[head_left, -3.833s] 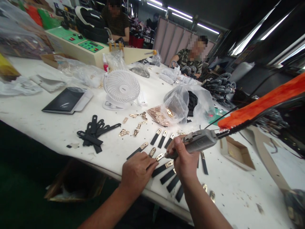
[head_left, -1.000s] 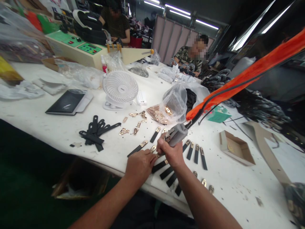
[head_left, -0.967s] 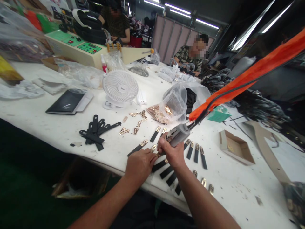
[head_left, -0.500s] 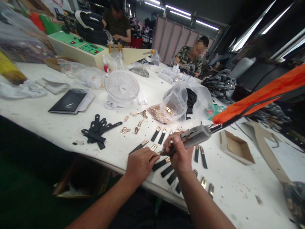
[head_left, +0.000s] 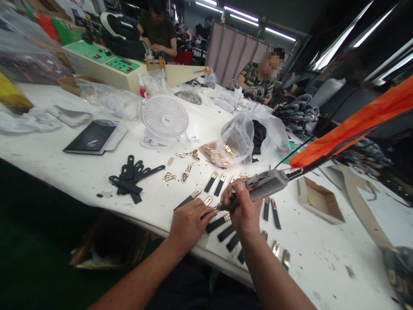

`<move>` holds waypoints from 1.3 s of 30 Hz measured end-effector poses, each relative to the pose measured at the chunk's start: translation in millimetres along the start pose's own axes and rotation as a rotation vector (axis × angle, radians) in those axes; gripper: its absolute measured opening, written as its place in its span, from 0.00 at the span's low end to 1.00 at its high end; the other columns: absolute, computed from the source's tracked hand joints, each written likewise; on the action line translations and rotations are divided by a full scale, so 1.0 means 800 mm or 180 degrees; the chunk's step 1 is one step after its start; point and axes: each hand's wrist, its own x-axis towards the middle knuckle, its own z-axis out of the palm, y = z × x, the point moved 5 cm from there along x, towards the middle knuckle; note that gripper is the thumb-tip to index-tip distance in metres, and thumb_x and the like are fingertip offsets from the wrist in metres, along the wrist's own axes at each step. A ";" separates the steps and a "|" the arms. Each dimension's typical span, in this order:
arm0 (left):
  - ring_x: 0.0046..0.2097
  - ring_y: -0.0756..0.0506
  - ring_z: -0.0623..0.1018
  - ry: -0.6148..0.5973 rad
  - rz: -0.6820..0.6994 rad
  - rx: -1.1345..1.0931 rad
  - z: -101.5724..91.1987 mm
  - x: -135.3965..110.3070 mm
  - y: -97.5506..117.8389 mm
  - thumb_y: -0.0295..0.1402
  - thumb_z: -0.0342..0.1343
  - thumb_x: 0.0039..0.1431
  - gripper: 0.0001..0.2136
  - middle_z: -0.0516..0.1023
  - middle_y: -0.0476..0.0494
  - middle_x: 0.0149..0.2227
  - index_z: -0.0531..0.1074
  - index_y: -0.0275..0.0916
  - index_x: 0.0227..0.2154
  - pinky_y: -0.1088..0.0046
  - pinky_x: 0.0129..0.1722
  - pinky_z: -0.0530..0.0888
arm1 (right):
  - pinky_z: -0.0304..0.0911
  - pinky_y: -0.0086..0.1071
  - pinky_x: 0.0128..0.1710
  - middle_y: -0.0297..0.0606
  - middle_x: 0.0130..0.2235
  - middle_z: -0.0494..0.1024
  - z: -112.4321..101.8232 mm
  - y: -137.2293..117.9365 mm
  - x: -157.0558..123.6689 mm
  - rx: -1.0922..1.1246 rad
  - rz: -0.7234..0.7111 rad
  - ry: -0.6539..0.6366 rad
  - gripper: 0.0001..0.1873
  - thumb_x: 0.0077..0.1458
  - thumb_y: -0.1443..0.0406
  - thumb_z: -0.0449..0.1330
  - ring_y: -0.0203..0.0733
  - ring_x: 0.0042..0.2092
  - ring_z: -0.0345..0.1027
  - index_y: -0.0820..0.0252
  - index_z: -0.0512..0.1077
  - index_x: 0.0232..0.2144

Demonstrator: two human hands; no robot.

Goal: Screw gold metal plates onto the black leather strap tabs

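Observation:
My right hand (head_left: 244, 211) is wrapped round a grey powered screwdriver (head_left: 263, 187), which lies tilted with its tip pointing left and down at a gold clip. An orange-sleeved cable (head_left: 355, 125) runs from the tool up to the right. My left hand (head_left: 189, 222) presses down with pinched fingers on a black strap with a gold clip (head_left: 217, 223) right at the tool's tip. More black straps with gold clips (head_left: 215, 181) lie in rows around both hands on the white table (head_left: 64, 168).
A pile of bare black straps (head_left: 130, 180) lies to the left, loose gold clips (head_left: 185, 165) and a clear bag (head_left: 245, 140) of them behind. A white desk fan (head_left: 164, 119), a black notebook (head_left: 87, 137) and an open cardboard box (head_left: 318, 204) stand around. Two other people work at the far side.
The screwdriver has tipped from nearly upright to lying low, its body swinging right. Both hands stay at the same strap near the table's front edge.

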 end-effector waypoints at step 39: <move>0.38 0.42 0.77 0.0173 0.0124 0.1089 -0.058 -0.020 -0.034 0.35 0.62 0.70 0.06 0.78 0.47 0.32 0.80 0.43 0.35 0.64 0.38 0.71 | 0.61 0.30 0.14 0.28 0.19 0.70 0.046 0.041 0.016 0.0047 0.0486 0.0226 0.22 0.58 0.50 0.71 0.35 0.17 0.61 0.57 0.70 0.26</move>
